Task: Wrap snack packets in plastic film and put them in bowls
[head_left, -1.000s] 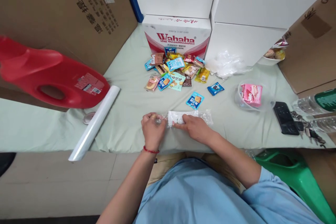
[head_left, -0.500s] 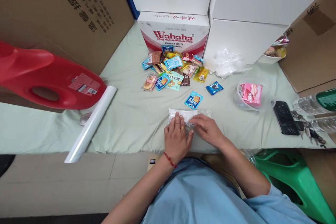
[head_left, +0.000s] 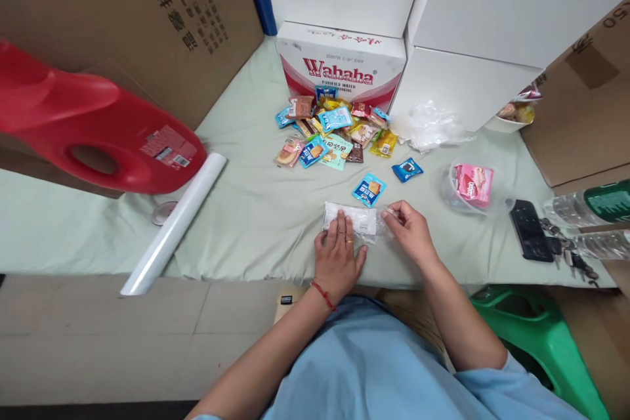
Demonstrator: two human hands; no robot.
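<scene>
My left hand (head_left: 340, 252) lies with its fingers stretched flat on a white rectangular packet (head_left: 365, 220) in clear plastic, holding it down on the green cloth. Thumb and fingers of my right hand (head_left: 409, 226) pinch the loose end of the clear plastic wrapper (head_left: 384, 215) at the packet's right side. What is inside the packet cannot be seen. Just beyond it lie a blue biscuit packet (head_left: 369, 190) and a small dark blue packet (head_left: 407, 170). Farther back is a pile of wrapped snacks (head_left: 335, 119).
A Wahaha carton (head_left: 342, 69) and white boxes stand at the back. At left are a red jug (head_left: 123, 138) and a white roll (head_left: 174, 226). To the right are a clear bowl with a pink packet (head_left: 473, 184), a phone (head_left: 529, 230), keys (head_left: 571, 252) and bottles.
My right hand has moved right from the packet's edge, drawing the clear wrapper end outward. More of the white packet shows. My left hand stays on it. The view has shifted slightly.
</scene>
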